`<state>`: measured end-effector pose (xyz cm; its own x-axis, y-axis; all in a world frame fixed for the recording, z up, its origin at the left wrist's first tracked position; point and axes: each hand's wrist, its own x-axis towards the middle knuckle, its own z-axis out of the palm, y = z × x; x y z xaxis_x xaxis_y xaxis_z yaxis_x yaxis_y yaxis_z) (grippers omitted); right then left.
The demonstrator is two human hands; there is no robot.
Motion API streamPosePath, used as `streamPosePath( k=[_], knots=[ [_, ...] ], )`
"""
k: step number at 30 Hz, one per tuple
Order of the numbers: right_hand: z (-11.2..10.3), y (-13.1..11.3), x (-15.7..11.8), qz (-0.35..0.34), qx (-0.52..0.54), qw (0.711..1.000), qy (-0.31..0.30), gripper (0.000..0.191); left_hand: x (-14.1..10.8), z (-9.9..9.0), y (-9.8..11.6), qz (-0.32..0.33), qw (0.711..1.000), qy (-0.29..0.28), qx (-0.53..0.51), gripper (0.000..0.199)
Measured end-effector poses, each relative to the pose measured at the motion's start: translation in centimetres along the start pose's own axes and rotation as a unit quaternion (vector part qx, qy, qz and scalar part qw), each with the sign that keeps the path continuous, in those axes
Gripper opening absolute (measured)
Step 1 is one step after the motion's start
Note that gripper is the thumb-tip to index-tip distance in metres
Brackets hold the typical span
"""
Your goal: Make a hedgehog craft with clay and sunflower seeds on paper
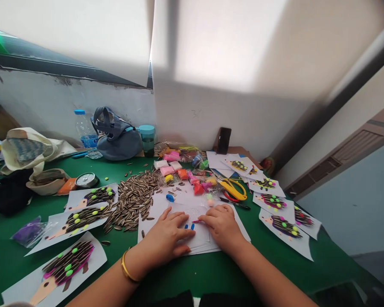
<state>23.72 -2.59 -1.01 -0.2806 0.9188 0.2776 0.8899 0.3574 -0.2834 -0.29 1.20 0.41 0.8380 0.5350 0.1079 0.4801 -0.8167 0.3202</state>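
Note:
My left hand (171, 232) lies on a small white sheet (205, 234) with its fingers spread, holding the sheet down. Close to its fingertips, two small blue clay pieces (192, 227) sit on that sheet. Over the right part of the sheet, my right hand (222, 224) has its fingers pinched on a thin pink piece (196, 221); its kind is too small to make out. Beyond my left hand, a blue clay lump (170, 198) rests on the larger white paper (243, 228) underneath.
Sunflower seeds (132, 198) are heaped left of the paper. Bagged coloured clay (182, 174), yellow-handled scissors (232, 189) and a black pen (237, 204) lie behind. Seed hedgehog pictures (68, 266) flank both sides. A phone (224, 140), cup (147, 140) and blue bag (117, 138) stand along the wall.

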Motion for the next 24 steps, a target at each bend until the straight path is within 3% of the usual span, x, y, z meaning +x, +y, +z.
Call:
streamPosePath(
  k=[9, 24],
  knots=[
    [0.52, -0.30, 0.03, -0.014, -0.019, 0.999, 0.028, 0.019, 0.05, 0.09, 0.05, 0.011, 1.000, 0.015, 0.004, 0.049],
    [0.54, -0.07, 0.60, -0.038, -0.047, 0.997, 0.044, 0.022, 0.04, 0.20, -0.10, 0.009, 1.000, 0.012, 0.001, 0.054]
  ],
)
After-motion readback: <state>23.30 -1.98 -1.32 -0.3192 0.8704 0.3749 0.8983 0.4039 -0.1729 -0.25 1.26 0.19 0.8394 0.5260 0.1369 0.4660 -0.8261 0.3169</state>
